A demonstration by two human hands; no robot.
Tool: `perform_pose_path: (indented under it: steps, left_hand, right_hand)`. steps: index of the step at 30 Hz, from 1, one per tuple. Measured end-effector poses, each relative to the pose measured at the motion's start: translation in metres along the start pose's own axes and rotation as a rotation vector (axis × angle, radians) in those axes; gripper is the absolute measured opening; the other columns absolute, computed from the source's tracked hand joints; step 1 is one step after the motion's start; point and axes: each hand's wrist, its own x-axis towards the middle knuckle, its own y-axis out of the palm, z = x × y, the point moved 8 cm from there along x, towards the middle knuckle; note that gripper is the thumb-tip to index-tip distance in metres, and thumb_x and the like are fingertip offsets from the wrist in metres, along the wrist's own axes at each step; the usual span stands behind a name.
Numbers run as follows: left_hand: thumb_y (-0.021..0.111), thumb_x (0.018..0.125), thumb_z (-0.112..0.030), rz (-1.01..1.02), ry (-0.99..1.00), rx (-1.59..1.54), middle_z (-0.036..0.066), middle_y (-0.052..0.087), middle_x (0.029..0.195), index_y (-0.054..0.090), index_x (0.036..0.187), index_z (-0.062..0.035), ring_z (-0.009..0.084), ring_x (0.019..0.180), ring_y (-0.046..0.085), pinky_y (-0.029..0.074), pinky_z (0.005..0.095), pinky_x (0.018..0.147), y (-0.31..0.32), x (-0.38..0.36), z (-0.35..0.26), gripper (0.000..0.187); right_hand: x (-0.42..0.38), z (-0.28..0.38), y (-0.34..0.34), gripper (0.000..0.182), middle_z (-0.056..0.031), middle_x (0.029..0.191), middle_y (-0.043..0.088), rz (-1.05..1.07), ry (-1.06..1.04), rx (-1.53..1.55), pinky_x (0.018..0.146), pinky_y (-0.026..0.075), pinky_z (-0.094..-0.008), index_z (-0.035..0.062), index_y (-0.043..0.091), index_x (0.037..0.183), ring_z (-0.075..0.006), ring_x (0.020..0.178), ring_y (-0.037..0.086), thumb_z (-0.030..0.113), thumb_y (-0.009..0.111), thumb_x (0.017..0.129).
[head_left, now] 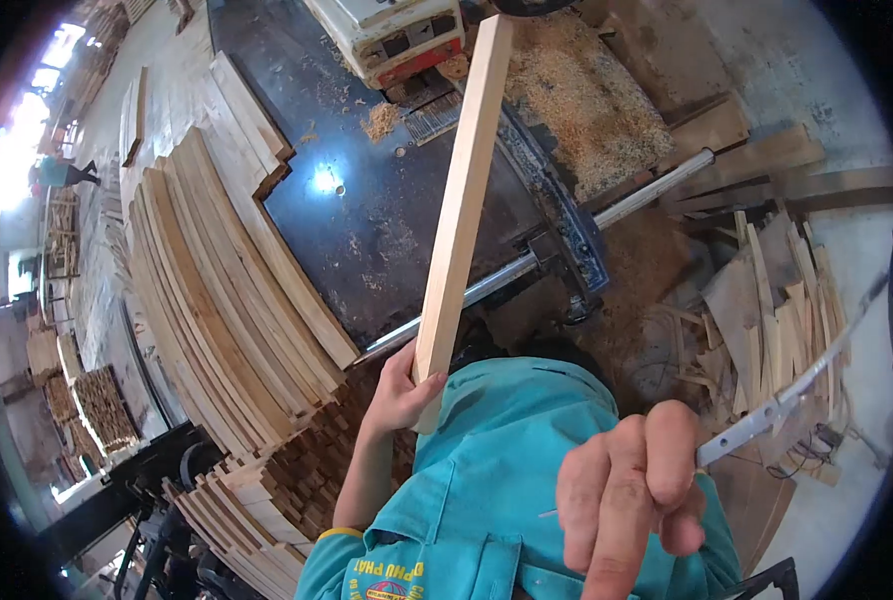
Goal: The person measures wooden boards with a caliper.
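Observation:
My left hand (403,392) is closed around the near end of a long, square-edged wooden bar (462,205). The bar slants up and away over the dark metal machine table. Close to the camera, my right hand (632,490) has its fingers curled around a thin, pale metal strip with holes (767,412). That strip runs out to the upper right, and a narrow point shows on the hand's other side. My palm there is hidden.
Long wooden boards (232,290) lie side by side at the left, above stacked timber (317,460). A saw table (367,235) carries a metal rail (502,275) and a pale machine housing (392,40). Sawdust (587,110) and offcuts (777,310) lie right. A person (62,172) is far left.

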Motion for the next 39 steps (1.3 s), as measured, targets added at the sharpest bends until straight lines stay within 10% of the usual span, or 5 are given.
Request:
perform_pose_path:
  steps: [9,11,27,30,39]
  left_hand:
    - [0.066,0.095,-0.048,-0.052,-0.053,-0.427,0.004,0.058,0.072,0.041,0.150,0.0065,0.0120,0.050,0.056,0.047,0.0253,0.044,0.083,-0.057,0.002,0.082]
    - [0.066,0.095,-0.048,-0.094,-0.056,-0.452,0.004,0.058,0.072,0.042,0.150,0.0065,0.0123,0.051,0.057,0.047,0.0254,0.044,0.096,-0.064,0.011,0.081]
    - [0.062,0.097,-0.052,-0.147,0.018,-0.762,0.002,0.049,0.072,0.042,0.152,0.0008,0.0114,0.052,0.049,0.044,0.0262,0.043,0.174,-0.052,0.021,0.078]
    - [0.062,0.099,-0.045,-0.220,-0.018,-0.635,0.004,0.054,0.076,0.046,0.147,-0.0002,0.0132,0.057,0.055,0.049,0.0287,0.050,0.176,-0.043,0.025,0.068]
    - [0.071,0.093,-0.018,-0.610,0.030,0.127,0.008,0.067,0.087,0.063,0.111,0.0031,0.0144,0.078,0.063,0.053,0.0340,0.070,0.171,-0.024,0.024,0.029]
  right_hand:
    - [-0.074,0.034,0.018,0.028,-0.0406,0.105,0.070,0.267,-0.155,0.167,0.063,0.056,-0.0383,0.0082,0.038,0.105,-0.0374,0.074,0.073,0.016,0.065,0.105]
    - [-0.076,0.046,0.031,0.027,-0.0401,0.107,0.070,0.300,0.179,0.043,0.066,0.056,-0.0388,0.0089,0.038,0.106,-0.0359,0.075,0.072,0.017,0.064,0.105]
    - [-0.147,0.079,0.068,0.029,-0.0374,0.100,0.071,0.350,0.066,0.047,0.079,0.061,-0.0401,0.0069,0.036,0.104,-0.0415,0.090,0.076,0.013,0.064,0.104]
    - [-0.173,0.072,0.060,0.040,-0.0400,0.105,0.066,0.060,0.035,0.204,0.063,0.043,-0.0286,0.0073,0.042,0.107,-0.0212,0.071,0.059,0.018,0.079,0.095]
    - [-0.156,0.085,0.076,0.029,-0.0393,0.101,0.071,0.267,0.183,0.235,0.080,0.063,-0.0418,0.0070,0.038,0.101,-0.0465,0.091,0.075,0.009,0.067,0.102]
